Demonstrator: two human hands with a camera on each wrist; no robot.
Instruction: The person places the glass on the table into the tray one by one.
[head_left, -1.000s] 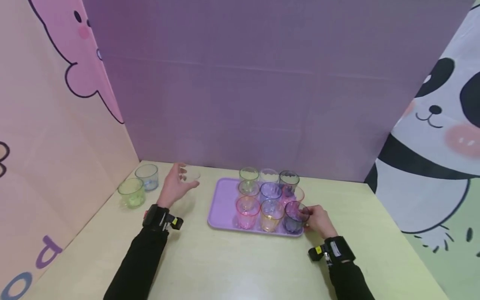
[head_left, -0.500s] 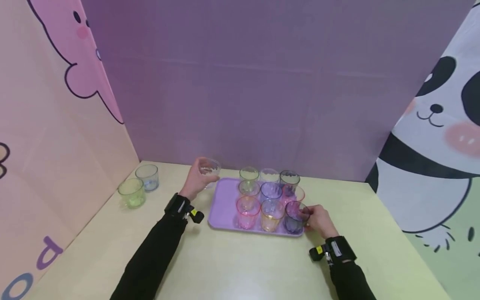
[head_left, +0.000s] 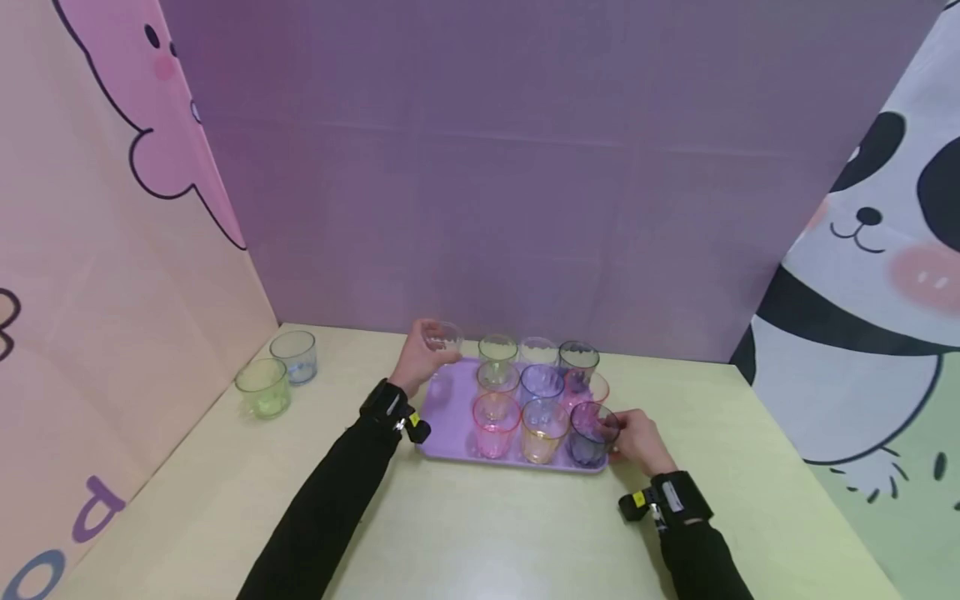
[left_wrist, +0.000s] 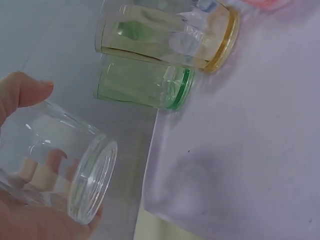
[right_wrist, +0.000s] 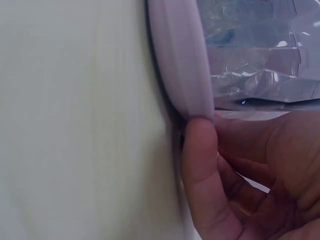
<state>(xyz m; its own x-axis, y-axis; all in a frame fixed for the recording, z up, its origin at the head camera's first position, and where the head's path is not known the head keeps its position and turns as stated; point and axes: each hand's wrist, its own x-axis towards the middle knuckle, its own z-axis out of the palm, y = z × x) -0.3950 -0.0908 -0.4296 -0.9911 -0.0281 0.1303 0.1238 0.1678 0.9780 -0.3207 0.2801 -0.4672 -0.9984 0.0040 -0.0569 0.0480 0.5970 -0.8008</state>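
Note:
My left hand (head_left: pixel 417 358) grips a clear glass (left_wrist: pixel 92 182) by its side, thumb on one side and fingers round the other. In the left wrist view its thick base is close to the edge of the purple tray (head_left: pixel 447 421), next to a green glass (left_wrist: pixel 145 82) and an amber one (left_wrist: pixel 165 37). At the tray's front right corner, my right hand (head_left: pixel 641 442) pinches the rim between thumb (right_wrist: pixel 202 170) and fingers. A dark purple glass (head_left: pixel 588 446) stands right beside those fingers.
Several coloured glasses stand in rows on the tray's right part, among them a pink one (head_left: pixel 495 433) and a blue one (head_left: pixel 542 383). A yellow-green glass (head_left: pixel 264 392) and a pale blue glass (head_left: pixel 298 362) stand at the table's left edge. A purple backdrop (head_left: pixel 450 208) rises behind.
My left hand has carried the clear glass rightward from the table's back left to the tray's back left corner. My right hand has stayed at the tray's corner.

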